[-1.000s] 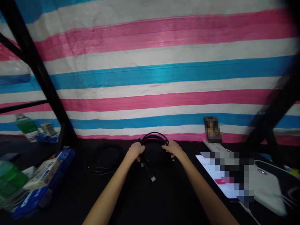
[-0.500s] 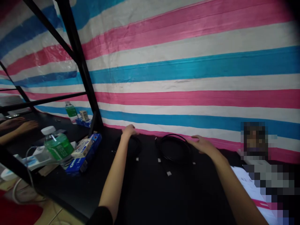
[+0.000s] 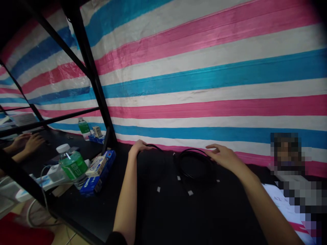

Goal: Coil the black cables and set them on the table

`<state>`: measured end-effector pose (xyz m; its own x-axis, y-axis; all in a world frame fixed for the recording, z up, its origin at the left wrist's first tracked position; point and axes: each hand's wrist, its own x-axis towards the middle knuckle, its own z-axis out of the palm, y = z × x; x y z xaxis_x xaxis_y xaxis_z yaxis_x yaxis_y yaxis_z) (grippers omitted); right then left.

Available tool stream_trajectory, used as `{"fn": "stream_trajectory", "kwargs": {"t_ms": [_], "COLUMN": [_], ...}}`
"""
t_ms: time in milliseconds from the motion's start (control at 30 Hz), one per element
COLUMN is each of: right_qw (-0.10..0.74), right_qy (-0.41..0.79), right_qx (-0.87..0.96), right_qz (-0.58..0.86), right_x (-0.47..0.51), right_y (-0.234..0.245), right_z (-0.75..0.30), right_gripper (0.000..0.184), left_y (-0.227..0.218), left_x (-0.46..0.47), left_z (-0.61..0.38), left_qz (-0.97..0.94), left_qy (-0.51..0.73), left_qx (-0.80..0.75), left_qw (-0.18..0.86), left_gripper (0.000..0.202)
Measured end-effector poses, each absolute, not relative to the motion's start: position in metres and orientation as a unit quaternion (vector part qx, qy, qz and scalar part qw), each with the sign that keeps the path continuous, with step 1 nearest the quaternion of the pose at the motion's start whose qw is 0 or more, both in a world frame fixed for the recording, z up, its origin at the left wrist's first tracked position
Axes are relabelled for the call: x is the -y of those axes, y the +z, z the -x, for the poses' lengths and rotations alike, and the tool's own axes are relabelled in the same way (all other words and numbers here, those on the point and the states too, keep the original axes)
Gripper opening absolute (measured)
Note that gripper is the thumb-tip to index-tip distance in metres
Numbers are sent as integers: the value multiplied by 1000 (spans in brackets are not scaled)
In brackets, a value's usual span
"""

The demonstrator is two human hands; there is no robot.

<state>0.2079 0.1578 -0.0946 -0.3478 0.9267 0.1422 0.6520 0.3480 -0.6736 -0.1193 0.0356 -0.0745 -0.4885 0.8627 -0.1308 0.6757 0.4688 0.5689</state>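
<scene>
My left hand [image 3: 138, 147] is closed on a black cable [image 3: 154, 146] near the back of the dark table. Part of that cable arches up to the right of my fingers; the rest blends into the dark surface. A second coiled black cable [image 3: 180, 167] lies to its right. My right hand [image 3: 220, 154] is at that coil's upper right edge, fingers stretched and apart; whether they touch it I cannot tell. Small pale tabs [image 3: 190, 193] lie around the coils, one of them [image 3: 158, 189] below the left cable.
A green-labelled bottle [image 3: 74, 166] stands at the left beside a blue box [image 3: 89, 185] and a power strip [image 3: 38, 185]. A black metal frame [image 3: 98, 95] rises behind them. Another person's hands [image 3: 33, 143] are at far left. Printed paper [image 3: 278, 200] lies at right.
My left hand has drawn part of the left cable up, and its pale tab has shifted. My right hand's fingers have spread a little. The view has turned slightly left.
</scene>
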Motion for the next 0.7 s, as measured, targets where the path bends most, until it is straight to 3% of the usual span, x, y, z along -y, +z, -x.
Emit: {"fn": "stream_trajectory", "kwargs": {"t_ms": [167, 333, 533, 700], "right_qw": [274, 346, 405, 547], "right_qy": [379, 434, 463, 426], "right_qx": [788, 769, 753, 653], "right_qz": [399, 317, 235, 303], "right_x": [-124, -98, -75, -75], "right_y": [-70, -54, -40, -32], "right_z": [-192, -181, -180, -182], "right_gripper": [35, 46, 43, 46], "left_y": [-8, 18, 14, 9], "left_x": [8, 43, 26, 16], "left_z": [71, 27, 11, 7], "left_qz": [-555, -535, -515, -540], "left_qy": [384, 562, 669, 675], "left_qx": [-727, -629, -509, -464], "left_qw": [127, 54, 169, 197], "left_gripper": [29, 28, 18, 13]}}
